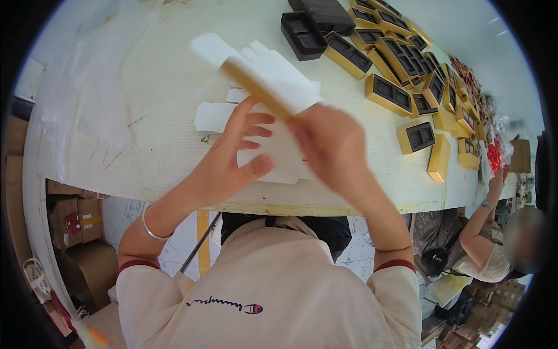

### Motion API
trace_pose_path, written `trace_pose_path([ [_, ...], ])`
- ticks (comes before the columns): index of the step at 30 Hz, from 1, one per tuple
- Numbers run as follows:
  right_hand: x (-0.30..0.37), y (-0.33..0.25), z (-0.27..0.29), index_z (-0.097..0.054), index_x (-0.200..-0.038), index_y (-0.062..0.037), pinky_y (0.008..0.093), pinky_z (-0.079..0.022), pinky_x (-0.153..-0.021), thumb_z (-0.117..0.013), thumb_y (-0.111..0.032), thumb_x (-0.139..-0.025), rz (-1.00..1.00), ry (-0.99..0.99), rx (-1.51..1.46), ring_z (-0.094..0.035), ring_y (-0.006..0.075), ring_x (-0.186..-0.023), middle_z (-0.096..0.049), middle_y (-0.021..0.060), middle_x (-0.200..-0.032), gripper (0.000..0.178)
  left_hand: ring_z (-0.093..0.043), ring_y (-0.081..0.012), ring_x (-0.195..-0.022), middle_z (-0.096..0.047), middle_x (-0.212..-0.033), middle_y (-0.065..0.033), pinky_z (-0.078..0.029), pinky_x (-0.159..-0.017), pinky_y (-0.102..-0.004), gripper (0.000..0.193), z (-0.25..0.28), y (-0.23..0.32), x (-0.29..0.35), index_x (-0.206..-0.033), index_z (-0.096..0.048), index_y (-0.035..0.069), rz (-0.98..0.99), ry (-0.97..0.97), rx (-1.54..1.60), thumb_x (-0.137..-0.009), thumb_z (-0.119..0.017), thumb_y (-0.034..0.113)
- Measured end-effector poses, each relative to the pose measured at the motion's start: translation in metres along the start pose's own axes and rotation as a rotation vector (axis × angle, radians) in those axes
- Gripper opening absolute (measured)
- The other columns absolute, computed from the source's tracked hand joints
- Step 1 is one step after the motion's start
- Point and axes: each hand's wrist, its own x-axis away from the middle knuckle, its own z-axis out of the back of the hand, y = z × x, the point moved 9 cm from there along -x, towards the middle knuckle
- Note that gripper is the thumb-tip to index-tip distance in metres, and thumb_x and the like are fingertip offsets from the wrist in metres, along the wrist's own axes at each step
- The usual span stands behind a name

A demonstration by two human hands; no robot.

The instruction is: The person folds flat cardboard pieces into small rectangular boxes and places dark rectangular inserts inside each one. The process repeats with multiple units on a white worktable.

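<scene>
My right hand [336, 150] is closed on one end of a long gold-and-white cardboard piece [256, 88], smeared by motion. Its gold side is a narrow strip, and a white flap shows at its far end. Just to the left, my left hand [220, 167] holds nothing, its fingers apart and the thumb out. Whether its index fingertip touches the strip, I cannot tell. Beneath and beyond both hands lie flat white card pieces [213, 118] on the pale table [168, 168], partly hidden by the hands.
Several gold boxes [388, 104] with dark inserts lie jumbled at the right. Dark plastic trays [303, 53] sit beyond them at the back. Clear plastic film [61, 110] covers the left end. A co-worker's arm [479, 232] reaches to the table at the far right.
</scene>
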Motion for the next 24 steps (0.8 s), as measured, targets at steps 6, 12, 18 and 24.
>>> trace_pose_path([
  [6,0.032,-0.059,0.021,-0.065,-0.108,-0.0098,0.0382,-0.046,-0.085,-0.071,-0.026,-0.077,0.43,0.072,0.09,-0.059,0.0251,-0.099,-0.063,0.01,-0.109,0.035,-0.051,-0.012,-0.095,-0.056,-0.102,-0.0037,-0.045,-0.081,-0.028,0.043,0.017,-0.041,-0.016,-0.118,-0.052,-0.001,0.382,-0.026,0.122,-0.092,-0.061,0.032],
  [12,0.069,-0.034,0.03,-0.067,-0.102,-0.0086,0.0406,-0.044,-0.091,-0.069,-0.019,-0.075,0.65,0.056,0.448,-0.058,0.0241,-0.107,-0.063,0.0093,-0.112,0.029,-0.052,-0.017,-0.099,-0.057,-0.107,-0.0072,-0.044,-0.086,-0.0308,0.052,0.021,-0.032,-0.037,-0.126,-0.049,0.0,0.502,-0.425,-0.163,-0.087,-0.063,0.031],
  [18,0.04,-0.005,-0.008,-0.063,-0.085,-0.0071,0.0358,-0.047,-0.071,-0.064,-0.01,-0.08,0.431,-0.214,0.096,-0.061,0.0224,-0.083,-0.063,0.0072,-0.088,0.006,-0.056,-0.0219,-0.099,-0.059,-0.107,-0.0098,-0.043,-0.086,-0.0355,0.047,-0.002,-0.024,-0.068,-0.12,-0.053,0.003,0.368,-0.433,-0.829,-0.084,-0.068,0.03],
  [24,0.017,0.062,-0.061,-0.059,-0.088,-0.0048,0.038,-0.045,-0.064,-0.067,-0.013,-0.083,-0.248,-0.468,-0.361,-0.059,0.0307,-0.069,-0.061,0.0127,-0.071,0.012,-0.054,-0.0261,-0.097,-0.056,-0.104,-0.0088,-0.043,-0.082,-0.0377,0.046,-0.028,0.031,-0.011,-0.107,-0.059,0.007,-0.466,-0.232,-1.077,-0.071,-0.077,0.028],
])
